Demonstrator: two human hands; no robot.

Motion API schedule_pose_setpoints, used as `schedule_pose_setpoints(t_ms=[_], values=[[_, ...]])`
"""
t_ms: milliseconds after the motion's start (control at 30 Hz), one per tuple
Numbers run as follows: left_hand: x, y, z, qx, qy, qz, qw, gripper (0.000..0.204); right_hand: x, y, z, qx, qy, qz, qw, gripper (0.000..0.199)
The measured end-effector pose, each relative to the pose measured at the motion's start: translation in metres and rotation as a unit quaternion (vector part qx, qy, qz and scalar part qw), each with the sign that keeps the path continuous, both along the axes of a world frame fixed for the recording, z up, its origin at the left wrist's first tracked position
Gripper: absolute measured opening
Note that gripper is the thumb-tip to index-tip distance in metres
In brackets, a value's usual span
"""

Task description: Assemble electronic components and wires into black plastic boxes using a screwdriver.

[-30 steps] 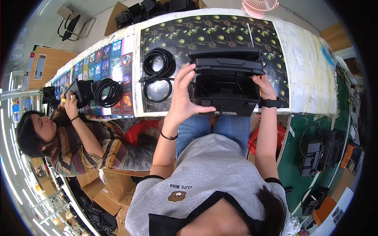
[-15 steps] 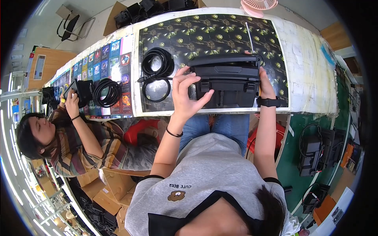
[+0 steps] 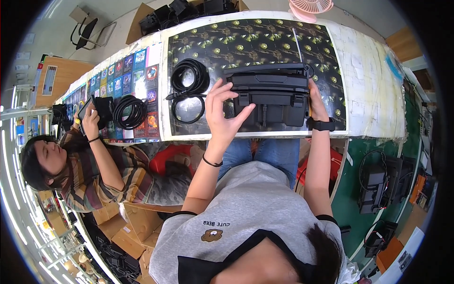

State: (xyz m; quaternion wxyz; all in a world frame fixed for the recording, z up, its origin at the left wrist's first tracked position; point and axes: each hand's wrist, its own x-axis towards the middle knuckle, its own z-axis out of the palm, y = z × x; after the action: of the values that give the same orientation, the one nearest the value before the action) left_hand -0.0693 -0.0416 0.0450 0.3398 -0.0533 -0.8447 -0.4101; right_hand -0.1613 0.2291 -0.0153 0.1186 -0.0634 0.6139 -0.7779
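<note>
A black plastic latch case [image 3: 270,83] is held at the table's near edge, its two front latches toward me and a ribbed, coil-like part on its lower front. My left hand [image 3: 223,108] curves round the left end, fingers at the upper corner and thumb by the left latch [image 3: 243,99]. My right hand [image 3: 318,103], with a black band at the wrist, grips the right end by the right latch [image 3: 298,100]; some of its fingers are hidden behind the case. Left of the case lies a coiled black cable [image 3: 189,78] on the dark patterned mat [image 3: 246,40].
At left a co-worker [image 3: 94,175] handles a black device [image 3: 102,110] beside another coiled cable [image 3: 130,112]. A pink fan [image 3: 309,7] stands at the far edge. Black units [image 3: 373,187] lie on a green surface at right. A box of black parts [image 3: 163,21] is beyond the table.
The case has shifted slightly left and its front is tipped a little. Both my hands have moved with it, keeping nearly the same grip.
</note>
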Motion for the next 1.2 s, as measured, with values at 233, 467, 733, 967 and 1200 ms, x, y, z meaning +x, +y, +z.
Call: schedule_pose_setpoints(t_ms=[233, 467, 733, 967, 1200], values=[[0.002, -0.005, -0.001, -0.058, 0.017, 0.014, 0.998, 0.044, -0.002, 0.000, -0.006, 0.008, -0.012, -0.018, 1.000, 0.112], [0.002, -0.008, 0.001, -0.083, 0.009, 0.014, 0.996, 0.040, -0.002, -0.002, -0.004, 0.005, -0.017, -0.017, 1.000, 0.112], [0.005, -0.001, -0.009, 0.037, 0.035, -0.031, 0.998, 0.038, -0.001, -0.002, 0.010, -0.019, 0.012, 0.038, 0.999, 0.111], [0.007, -0.002, -0.015, 0.011, 0.024, -0.029, 0.999, 0.034, 0.003, -0.005, 0.018, -0.017, 0.006, 0.033, 0.999, 0.111], [0.005, 0.003, -0.005, 0.041, 0.025, -0.022, 0.999, 0.044, -0.001, -0.002, 0.009, -0.012, 0.004, 0.030, 0.999, 0.111]])
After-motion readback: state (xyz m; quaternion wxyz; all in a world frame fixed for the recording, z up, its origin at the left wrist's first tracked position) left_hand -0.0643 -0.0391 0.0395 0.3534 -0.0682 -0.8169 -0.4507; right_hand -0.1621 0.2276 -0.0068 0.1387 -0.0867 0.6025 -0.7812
